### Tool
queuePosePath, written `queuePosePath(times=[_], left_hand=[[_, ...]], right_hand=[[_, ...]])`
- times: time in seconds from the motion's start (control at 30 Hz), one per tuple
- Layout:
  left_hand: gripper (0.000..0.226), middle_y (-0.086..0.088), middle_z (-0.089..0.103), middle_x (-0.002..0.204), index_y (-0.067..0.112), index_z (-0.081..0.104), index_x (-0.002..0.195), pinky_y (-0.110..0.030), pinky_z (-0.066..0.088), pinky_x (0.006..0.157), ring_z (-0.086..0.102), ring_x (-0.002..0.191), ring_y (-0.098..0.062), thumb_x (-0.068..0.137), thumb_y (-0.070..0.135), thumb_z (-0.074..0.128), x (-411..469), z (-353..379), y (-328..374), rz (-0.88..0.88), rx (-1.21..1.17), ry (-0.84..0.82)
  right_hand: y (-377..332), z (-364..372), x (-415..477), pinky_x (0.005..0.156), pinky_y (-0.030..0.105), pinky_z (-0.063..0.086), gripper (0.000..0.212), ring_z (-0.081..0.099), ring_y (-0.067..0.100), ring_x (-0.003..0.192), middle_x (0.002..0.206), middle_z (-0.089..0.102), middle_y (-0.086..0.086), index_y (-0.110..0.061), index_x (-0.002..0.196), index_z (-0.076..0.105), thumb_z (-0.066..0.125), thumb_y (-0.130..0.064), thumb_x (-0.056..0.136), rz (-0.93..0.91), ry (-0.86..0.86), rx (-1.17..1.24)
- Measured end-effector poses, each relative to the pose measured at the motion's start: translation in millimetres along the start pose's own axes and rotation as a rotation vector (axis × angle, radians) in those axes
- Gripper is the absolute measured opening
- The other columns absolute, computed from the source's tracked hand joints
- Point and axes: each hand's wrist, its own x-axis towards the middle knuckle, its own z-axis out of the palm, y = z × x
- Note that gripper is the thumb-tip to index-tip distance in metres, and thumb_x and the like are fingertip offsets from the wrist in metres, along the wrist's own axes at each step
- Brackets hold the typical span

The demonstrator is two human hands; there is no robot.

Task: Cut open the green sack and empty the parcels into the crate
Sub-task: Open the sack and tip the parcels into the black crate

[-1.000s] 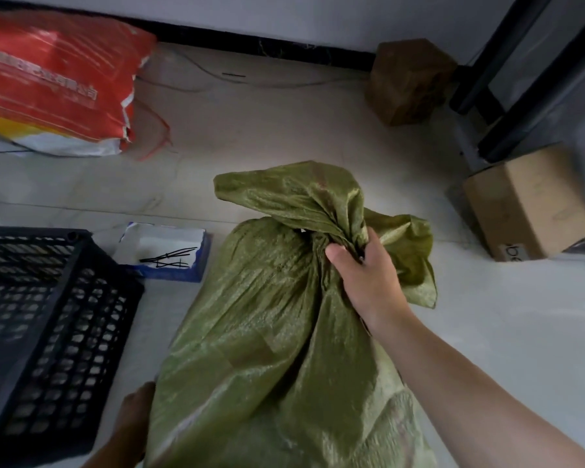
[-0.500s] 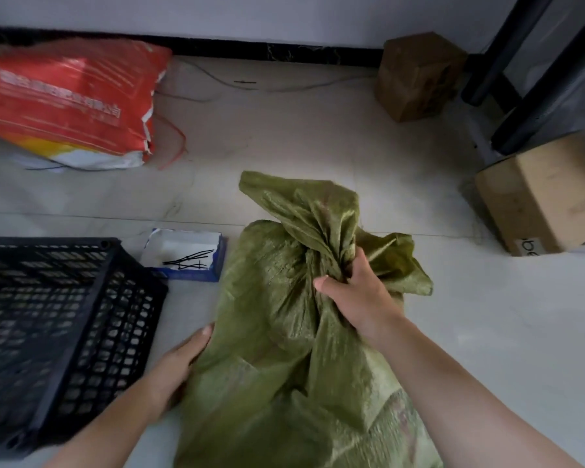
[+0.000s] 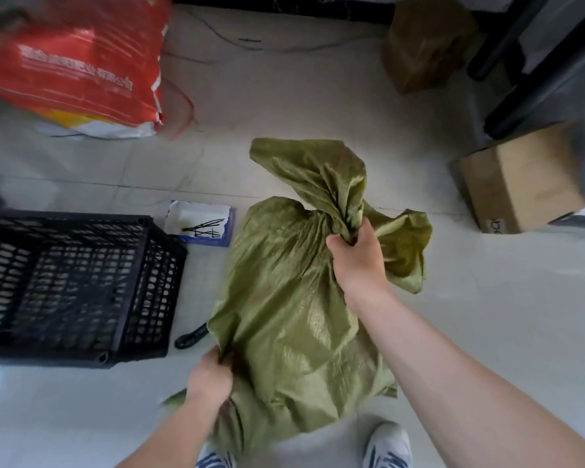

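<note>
Head view: the green sack (image 3: 294,298) stands on the floor (image 3: 487,332) just right of the black crate (image 3: 75,285), its neck tied shut. The right hand (image 3: 358,261) has its grip closed around the gathered neck; the left hand (image 3: 211,378) pinches the sack's lower left edge. Both appear to be steadying it, so cutting has not begun. Next comes finding a cutter; a dark object (image 3: 191,336) beside the sack may be one, though I cannot tell.
</note>
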Motion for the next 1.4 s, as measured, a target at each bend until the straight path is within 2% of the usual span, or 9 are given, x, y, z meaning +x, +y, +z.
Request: queuePosePath(times=[0.2, 0.37, 0.57, 0.73, 0.9, 1.07, 1.2, 1.3, 1.4], left_hand=[[0.036, -0.013, 0.062, 0.128, 0.019, 0.056, 0.134, -0.031, 0.04, 0.093, 0.055, 0.119, -0.033, 0.099, 0.024, 0.048, -49, -47, 12, -0.014, -0.06, 0.047], [0.028, -0.013, 0.065, 0.118, 0.017, 0.061, 0.121, -0.036, 0.045, 0.094, 0.059, 0.108, -0.034, 0.099, 0.024, 0.046, -90, -92, 21, -0.079, -0.126, 0.083], [0.032, -0.017, 0.063, 0.122, 0.012, 0.058, 0.122, -0.041, 0.043, 0.1, 0.057, 0.112, -0.036, 0.1, 0.031, 0.043, -141, -148, 25, -0.08, -0.121, 0.111], [0.04, -0.019, 0.059, 0.126, 0.005, 0.056, 0.127, -0.038, 0.04, 0.095, 0.054, 0.117, -0.035, 0.102, 0.032, 0.04, -197, -191, 23, -0.064, -0.114, 0.121], [0.04, -0.017, 0.062, 0.118, 0.005, 0.059, 0.12, -0.039, 0.043, 0.092, 0.056, 0.109, -0.034, 0.101, 0.034, 0.039, -252, -230, 4, -0.12, -0.195, 0.151], [0.042, -0.011, 0.064, 0.106, 0.008, 0.063, 0.115, -0.037, 0.045, 0.091, 0.058, 0.099, -0.03, 0.098, 0.04, 0.042, -275, -287, -29, -0.154, -0.313, 0.123], [0.045, -0.012, 0.067, 0.112, 0.012, 0.064, 0.117, -0.042, 0.046, 0.099, 0.062, 0.104, -0.032, 0.094, 0.047, 0.046, -272, -344, -78, -0.231, -0.47, 0.065], [0.041, -0.012, 0.069, 0.105, 0.012, 0.064, 0.11, -0.042, 0.049, 0.097, 0.064, 0.098, -0.031, 0.092, 0.046, 0.051, -259, -390, -114, -0.295, -0.56, 0.056], [0.055, -0.012, 0.072, 0.102, 0.014, 0.066, 0.11, -0.045, 0.052, 0.093, 0.068, 0.094, -0.033, 0.077, 0.056, 0.055, -213, -426, -169, -0.356, -0.608, 0.015]], right_hand=[[-46, -21, -44, 0.094, 0.045, 0.054, 0.034, 0.066, 0.017, 0.097, 0.109, 0.069, -0.008, -0.031, 0.12, 0.055, 0.055, -0.019, 0.089, -0.011, 0.033, 0.005], [-92, -28, -91, 0.106, 0.045, 0.045, 0.05, 0.059, 0.019, 0.118, 0.129, 0.062, -0.005, -0.024, 0.137, 0.049, 0.057, -0.024, 0.088, 0.001, 0.054, -0.044], [-141, -33, -143, 0.111, 0.047, 0.039, 0.061, 0.05, 0.022, 0.13, 0.144, 0.052, -0.001, -0.02, 0.147, 0.038, 0.055, -0.028, 0.089, 0.023, 0.072, -0.083], [-179, -30, -188, 0.108, 0.045, 0.041, 0.062, 0.052, 0.024, 0.127, 0.141, 0.054, 0.0, -0.019, 0.146, 0.037, 0.055, -0.027, 0.088, -0.009, 0.012, -0.135], [-205, -16, -244, 0.086, 0.029, 0.037, 0.05, 0.05, 0.016, 0.102, 0.133, 0.057, 0.001, -0.017, 0.141, 0.041, 0.054, -0.021, 0.093, -0.073, -0.162, -0.272], [-222, 35, -294, 0.106, 0.037, 0.036, 0.069, 0.041, 0.027, 0.138, 0.154, 0.039, 0.008, -0.014, 0.155, 0.021, 0.055, -0.029, 0.096, -0.089, -0.332, -0.382], [-229, 99, -328, 0.097, 0.035, 0.04, 0.066, 0.047, 0.028, 0.131, 0.147, 0.047, 0.008, -0.014, 0.148, 0.032, 0.06, -0.035, 0.092, -0.113, -0.421, -0.413], [-235, 161, -347, 0.093, 0.035, 0.04, 0.065, 0.049, 0.029, 0.128, 0.144, 0.048, 0.01, -0.012, 0.145, 0.034, 0.06, -0.04, 0.092, -0.119, -0.468, -0.47], [-235, 229, -358, 0.093, 0.039, 0.042, 0.059, 0.05, 0.034, 0.126, 0.141, 0.05, 0.015, -0.01, 0.144, 0.034, 0.05, -0.042, 0.098, -0.125, -0.467, -0.566]])
